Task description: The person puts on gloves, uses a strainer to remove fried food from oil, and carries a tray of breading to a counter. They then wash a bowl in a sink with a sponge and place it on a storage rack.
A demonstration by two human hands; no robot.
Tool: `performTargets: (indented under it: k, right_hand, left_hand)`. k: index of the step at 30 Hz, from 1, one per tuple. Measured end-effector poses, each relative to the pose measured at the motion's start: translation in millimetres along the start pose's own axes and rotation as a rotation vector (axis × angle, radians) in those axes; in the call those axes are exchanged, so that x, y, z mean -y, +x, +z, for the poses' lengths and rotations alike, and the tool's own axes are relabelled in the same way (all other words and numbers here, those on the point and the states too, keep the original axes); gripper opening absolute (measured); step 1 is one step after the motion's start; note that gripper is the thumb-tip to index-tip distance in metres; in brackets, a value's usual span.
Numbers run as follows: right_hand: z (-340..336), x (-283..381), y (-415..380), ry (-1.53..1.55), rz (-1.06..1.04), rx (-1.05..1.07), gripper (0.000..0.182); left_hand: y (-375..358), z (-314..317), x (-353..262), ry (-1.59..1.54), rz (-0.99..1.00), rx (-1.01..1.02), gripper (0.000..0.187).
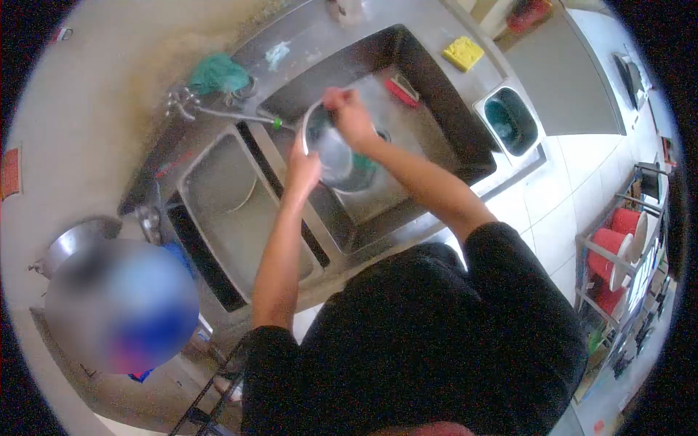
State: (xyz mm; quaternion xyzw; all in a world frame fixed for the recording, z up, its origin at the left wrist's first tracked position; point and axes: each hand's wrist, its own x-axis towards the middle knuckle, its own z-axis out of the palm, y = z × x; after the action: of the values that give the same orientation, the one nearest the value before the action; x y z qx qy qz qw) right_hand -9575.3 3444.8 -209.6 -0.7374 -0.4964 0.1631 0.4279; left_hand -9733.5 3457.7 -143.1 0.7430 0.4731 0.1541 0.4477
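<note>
My left hand (303,171) is closed on the left rim of a round, pale-rimmed container (336,156), which looks see-through and is tilted over the large sink basin (443,149). At the container's upper edge, my right hand (351,120) has its fingers curled together, blurred by motion; I cannot tell what is in them. Something green shows through or just behind the container's lower right side. The faucet spout (247,118), with a green tip, reaches toward the container from the left. Beyond my right hand, a red-and-white brush (402,91) lies in the basin.
A second basin (225,196) with cloudy water adjoins on the left. A yellow sponge (463,54) and a tub of green liquid (511,121) sit along the right edge. Green cloth (218,73) lies behind the faucet. A blurred person (122,305) and a metal bowl (80,243) are at left.
</note>
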Motion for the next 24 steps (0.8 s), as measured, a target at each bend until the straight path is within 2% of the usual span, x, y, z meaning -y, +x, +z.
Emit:
performTargets:
  k: [1,2,3,5,6,7,8,9,11,13,14,16,17,19,20,21,23,24]
  right_hand:
    - [6.1,-19.5,0.1,-0.105,0.191,0.015,0.033]
    - [4.3,-30.3,-0.9,-0.202,0.284,0.285,0.029]
    - [4.6,-40.4,-6.5,-0.300,0.377,0.565,0.026]
    - [50.2,-86.2,-45.4,0.506,0.842,0.694,0.017]
    - [52.0,-88.7,-50.3,0.500,0.838,0.694,0.017]
    - [54.9,-90.9,-61.6,0.603,0.877,0.842,0.023]
    - [58.1,-93.1,-76.2,0.714,0.922,0.991,0.030]
    - [48.4,-85.5,-79.1,0.720,0.935,0.997,0.030]
    - [15.2,-61.7,-53.8,0.065,0.757,0.798,0.020]
    - [18.1,-54.9,-54.7,-0.221,0.240,-0.041,0.019]
    - [15.2,-56.1,-50.0,-0.223,0.241,-0.036,0.019]
    - [-16.7,-32.1,-28.9,-0.313,-0.521,0.148,0.026]
    - [-17.6,-39.9,-25.0,-0.316,-0.512,0.157,0.026]
    - [-15.0,-55.0,-9.7,-0.706,-0.868,0.570,0.031]
    - [-10.0,-55.9,-22.3,-0.501,-0.711,0.617,0.036]
    - [-3.0,-50.9,-36.6,-0.508,-0.718,0.617,0.036]
    - [15.9,-30.9,-55.5,-0.163,-0.323,0.871,0.027]
    - [21.4,-21.2,-59.1,-0.160,-0.319,0.874,0.027]
  left_hand:
    - [-9.3,-0.3,-1.9,0.134,0.004,-0.091,0.072]
    - [-19.6,0.7,-22.4,0.169,0.037,-0.172,0.074]
    - [-20.6,8.2,-25.6,0.170,0.037,-0.171,0.074]
    - [-22.3,19.0,-27.3,0.194,0.012,-0.315,0.073]
    - [-22.7,20.5,-23.7,0.185,0.031,-0.333,0.075]
    - [-21.1,19.8,-17.8,0.182,0.021,-0.337,0.075]
    - [-21.9,16.9,-9.8,0.143,-0.057,-0.302,0.076]
    - [-23.8,11.6,-5.1,0.108,-0.131,-0.262,0.077]
    - [-19.3,7.3,6.6,0.110,-0.138,-0.267,0.071]
    - [-19.7,2.3,5.1,0.083,-0.174,-0.143,0.060]
    - [-15.0,5.0,11.1,0.146,-0.134,-0.147,0.050]
    - [-7.1,-2.2,-0.6,0.126,-0.155,-0.073,0.048]
    - [-4.1,-5.9,-3.6,0.109,-0.176,-0.003,0.047]
    - [14.3,-29.1,0.3,0.176,-0.082,0.003,0.046]
    - [16.0,-29.8,-2.6,0.176,-0.093,-0.060,0.045]
    - [18.5,-29.1,-6.7,0.178,-0.101,-0.123,0.044]
    - [23.4,-10.9,6.3,0.210,-0.047,-0.163,0.044]
    - [21.1,-1.3,13.9,0.252,-0.003,-0.183,0.044]
